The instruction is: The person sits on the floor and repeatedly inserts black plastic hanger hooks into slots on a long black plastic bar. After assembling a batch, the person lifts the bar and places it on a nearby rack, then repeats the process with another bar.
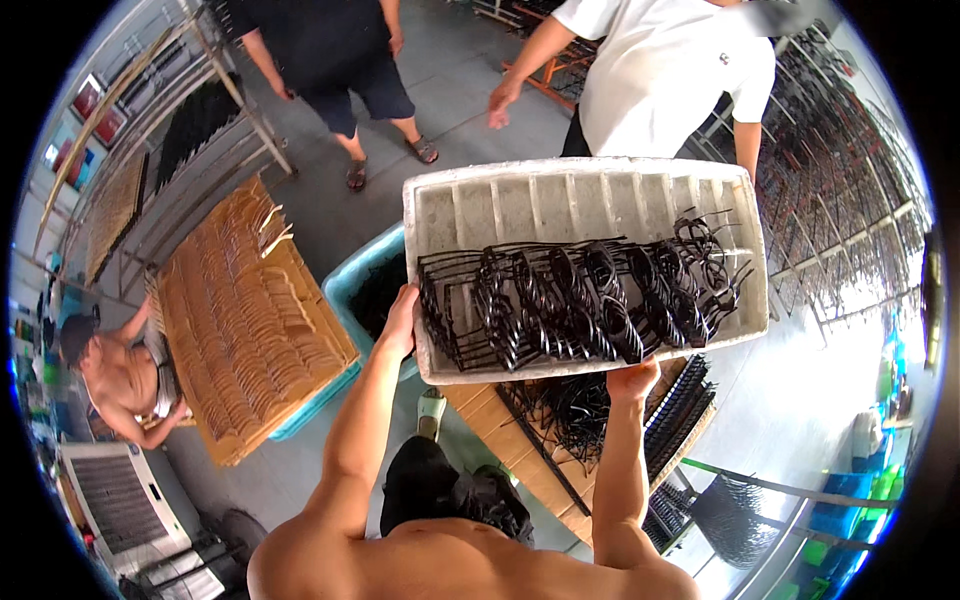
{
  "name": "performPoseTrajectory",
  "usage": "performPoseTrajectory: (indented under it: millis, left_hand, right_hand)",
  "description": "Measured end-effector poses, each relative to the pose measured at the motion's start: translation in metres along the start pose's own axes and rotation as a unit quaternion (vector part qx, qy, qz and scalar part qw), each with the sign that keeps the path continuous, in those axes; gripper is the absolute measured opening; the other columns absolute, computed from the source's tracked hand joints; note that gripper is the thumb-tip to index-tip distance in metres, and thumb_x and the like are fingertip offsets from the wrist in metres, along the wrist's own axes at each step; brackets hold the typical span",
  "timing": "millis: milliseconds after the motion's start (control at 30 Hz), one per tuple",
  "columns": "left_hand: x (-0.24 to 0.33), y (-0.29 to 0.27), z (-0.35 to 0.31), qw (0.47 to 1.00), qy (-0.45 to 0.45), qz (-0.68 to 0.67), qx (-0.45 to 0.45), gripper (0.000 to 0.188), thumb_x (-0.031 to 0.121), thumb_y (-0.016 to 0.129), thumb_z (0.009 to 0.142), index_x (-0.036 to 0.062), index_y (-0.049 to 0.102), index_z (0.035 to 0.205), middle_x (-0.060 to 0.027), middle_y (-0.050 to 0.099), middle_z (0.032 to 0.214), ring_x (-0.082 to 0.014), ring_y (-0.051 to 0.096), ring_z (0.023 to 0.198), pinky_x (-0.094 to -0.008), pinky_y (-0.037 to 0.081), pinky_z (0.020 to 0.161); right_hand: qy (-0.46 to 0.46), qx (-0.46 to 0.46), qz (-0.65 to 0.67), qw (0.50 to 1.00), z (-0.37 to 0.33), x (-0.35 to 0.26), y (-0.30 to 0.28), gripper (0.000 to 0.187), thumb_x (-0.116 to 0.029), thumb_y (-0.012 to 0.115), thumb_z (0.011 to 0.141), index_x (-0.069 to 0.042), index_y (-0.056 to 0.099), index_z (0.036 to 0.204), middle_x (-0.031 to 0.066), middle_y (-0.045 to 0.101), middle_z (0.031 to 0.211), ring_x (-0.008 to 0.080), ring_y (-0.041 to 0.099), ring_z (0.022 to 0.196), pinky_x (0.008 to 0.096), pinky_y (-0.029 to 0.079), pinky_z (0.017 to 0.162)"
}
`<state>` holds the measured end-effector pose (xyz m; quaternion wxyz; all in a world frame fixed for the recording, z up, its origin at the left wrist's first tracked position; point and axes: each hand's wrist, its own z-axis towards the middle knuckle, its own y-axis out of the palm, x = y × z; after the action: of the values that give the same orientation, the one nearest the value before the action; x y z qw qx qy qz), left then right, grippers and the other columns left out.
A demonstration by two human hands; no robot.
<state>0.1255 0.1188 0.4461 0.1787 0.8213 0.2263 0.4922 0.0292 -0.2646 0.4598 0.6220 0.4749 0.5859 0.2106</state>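
Observation:
I hold a greyish-white foam tray (pixel 560 205) out in front of me, with ribs across its inside. My left hand (pixel 402 318) grips its left edge, and my right hand (pixel 634 378) is closed on the near rim, right of the middle; the fingers of both are partly hidden by the tray. Inside lie several rows of thin, glossy black curved pieces (pixel 570 305), looped in bunches toward the near side. Below the tray, a brown cardboard-topped surface (pixel 500 425) carries a tangle of similar black pieces (pixel 560 415) and a dark ridged rack (pixel 680 410).
A blue bin (pixel 345 275) with dark contents stands left of the tray, beside a large brown board (pixel 245 330) bearing rows of curved strips. One person (pixel 125 375) sits far left; two stand ahead, in black (pixel 320 60) and white (pixel 665 80). Metal racks (pixel 840 200) line the right.

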Motion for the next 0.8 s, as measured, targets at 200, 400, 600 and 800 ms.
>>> performPoseTrajectory:
  millis: [200, 400, 600, 800]
  left_hand:
    - [0.000, -0.008, -0.101, 0.996, 0.067, 0.019, 0.062, 0.042, 0.041, 0.050, 0.102, 0.0079, 0.045, 0.127, -0.0045, 0.053, 0.120, -0.0154, 0.049, 0.113, -0.0338, 0.040, 0.099]
    - [0.024, 0.002, -0.166, 0.983, 0.144, 0.102, 0.056, 0.054, 0.037, 0.056, 0.100, -0.0001, 0.039, 0.135, -0.0080, 0.053, 0.120, -0.0154, 0.049, 0.112, -0.0311, 0.038, 0.099]
    - [0.032, 0.019, -0.179, 0.978, 0.192, 0.078, 0.026, 0.058, 0.033, 0.060, 0.099, -0.0043, 0.036, 0.137, -0.0100, 0.054, 0.117, -0.0145, 0.050, 0.105, -0.0282, 0.042, 0.093]
    - [0.029, 0.023, -0.178, 0.983, 0.181, 0.008, 0.018, 0.054, 0.025, 0.062, 0.095, -0.0024, 0.040, 0.136, -0.0109, 0.053, 0.123, -0.0170, 0.050, 0.113, -0.0314, 0.039, 0.101]
  right_hand:
    - [0.072, 0.025, -0.040, 0.996, -0.045, -0.007, 0.015, 0.063, -0.020, 0.058, 0.073, 0.000, 0.056, 0.133, 0.0154, 0.062, 0.129, 0.0361, 0.060, 0.117, 0.0512, 0.044, 0.105]
    - [0.081, -0.077, -0.047, 0.993, -0.072, -0.015, 0.033, 0.049, -0.022, 0.052, 0.089, -0.001, 0.055, 0.134, 0.0157, 0.059, 0.134, 0.0360, 0.056, 0.122, 0.0519, 0.042, 0.108]
    - [0.075, -0.062, -0.058, 0.994, -0.068, -0.025, 0.024, 0.054, -0.023, 0.063, 0.079, -0.003, 0.058, 0.129, 0.0142, 0.063, 0.127, 0.0353, 0.058, 0.118, 0.0494, 0.045, 0.105]
    - [0.030, -0.092, -0.056, 0.994, -0.078, -0.030, 0.037, 0.038, -0.024, 0.048, 0.097, -0.001, 0.057, 0.126, 0.0126, 0.063, 0.123, 0.0307, 0.059, 0.111, 0.0458, 0.047, 0.100]
